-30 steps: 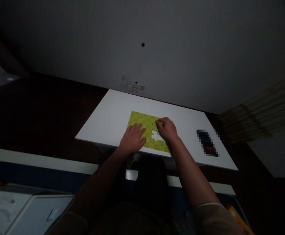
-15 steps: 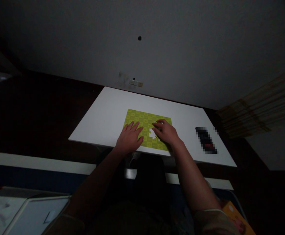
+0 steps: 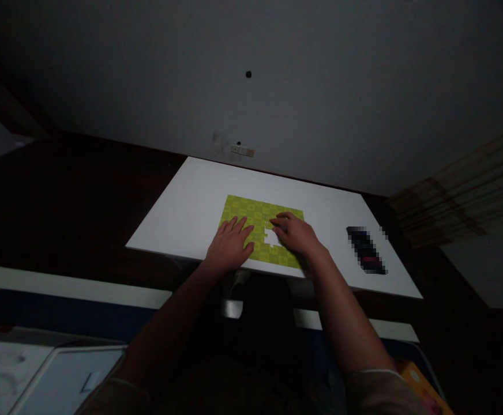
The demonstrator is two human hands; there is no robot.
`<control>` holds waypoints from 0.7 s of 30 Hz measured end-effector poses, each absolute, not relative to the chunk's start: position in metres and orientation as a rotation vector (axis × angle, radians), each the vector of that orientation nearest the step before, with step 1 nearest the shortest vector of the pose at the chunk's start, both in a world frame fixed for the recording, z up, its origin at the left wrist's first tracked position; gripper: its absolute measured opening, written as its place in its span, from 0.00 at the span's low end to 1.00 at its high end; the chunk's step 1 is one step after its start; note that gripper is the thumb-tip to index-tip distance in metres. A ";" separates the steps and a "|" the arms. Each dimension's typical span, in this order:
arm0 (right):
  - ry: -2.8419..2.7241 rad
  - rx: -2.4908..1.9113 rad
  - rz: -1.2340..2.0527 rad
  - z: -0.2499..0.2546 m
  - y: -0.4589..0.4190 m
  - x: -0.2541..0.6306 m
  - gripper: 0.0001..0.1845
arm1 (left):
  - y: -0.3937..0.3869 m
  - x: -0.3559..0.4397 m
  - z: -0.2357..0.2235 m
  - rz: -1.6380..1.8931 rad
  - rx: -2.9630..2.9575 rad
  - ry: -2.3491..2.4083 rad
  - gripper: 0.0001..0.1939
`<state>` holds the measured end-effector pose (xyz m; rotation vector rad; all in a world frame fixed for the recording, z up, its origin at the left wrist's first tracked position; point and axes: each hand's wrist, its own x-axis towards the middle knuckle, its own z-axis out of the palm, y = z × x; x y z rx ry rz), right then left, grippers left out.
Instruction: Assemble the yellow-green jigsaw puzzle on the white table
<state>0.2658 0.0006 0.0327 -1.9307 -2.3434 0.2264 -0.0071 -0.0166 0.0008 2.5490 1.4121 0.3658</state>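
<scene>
green jigsaw puzzle (image 3: 251, 210) lying flat mid white tabletop (image 3: 191, 207), near edge just below at 6 o'clock. pieces probably thin, light, stiff; best pinched by edges. left hand (image 3: 229, 245) flat on puzzle, fingers spread, released. right hand (image 3: 295, 233) curled over gap (image 3: 272, 237); grip unclear, any held piece hidden. open room at 10 o'clock; blurred dark object (image 3: 366, 251) at 3 o'clock.

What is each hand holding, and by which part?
Left hand lies flat on the puzzle, holding nothing; right hand: cannot tell if it holds anything.
</scene>
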 end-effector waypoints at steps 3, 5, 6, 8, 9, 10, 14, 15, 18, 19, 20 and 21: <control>-2.302 -1.909 0.248 0.028 -0.004 0.267 0.23 | -0.016 -0.007 0.001 0.349 2.550 1.413 0.31; -2.277 -1.890 0.267 0.026 -0.005 0.267 0.24 | -0.016 -0.007 0.001 0.340 2.550 1.411 0.31; -2.263 -1.886 0.275 0.026 -0.005 0.268 0.25 | -0.016 -0.007 0.001 0.338 2.551 1.410 0.31; -2.235 -1.890 0.287 0.026 -0.003 0.268 0.27 | -0.016 -0.007 0.001 0.339 2.553 1.410 0.31; -2.225 -1.890 0.293 0.025 -0.002 0.269 0.27 | -0.016 -0.007 0.001 0.340 2.552 1.410 0.31; -2.217 -1.884 0.300 0.025 -0.001 0.270 0.27 | -0.016 -0.007 0.002 0.339 2.550 1.411 0.31; -2.164 -1.783 0.336 0.020 0.004 0.276 0.30 | -0.016 -0.007 0.003 0.328 2.537 1.412 0.31; -2.133 -1.754 0.353 0.018 0.004 0.280 0.32 | -0.016 -0.007 0.003 0.327 2.537 1.411 0.31; -2.006 -1.704 0.497 0.012 0.006 0.295 0.29 | -0.015 -0.007 0.003 0.331 2.543 1.414 0.31; -1.956 -1.694 0.573 0.011 0.007 0.302 0.25 | -0.015 -0.007 0.002 0.332 2.545 1.416 0.31; -1.902 -1.682 0.650 0.011 0.008 0.309 0.22 | -0.015 -0.007 0.002 0.332 2.545 1.418 0.31; -1.843 -1.670 0.719 0.011 0.009 0.318 0.20 | -0.015 -0.007 0.002 0.332 2.546 1.418 0.30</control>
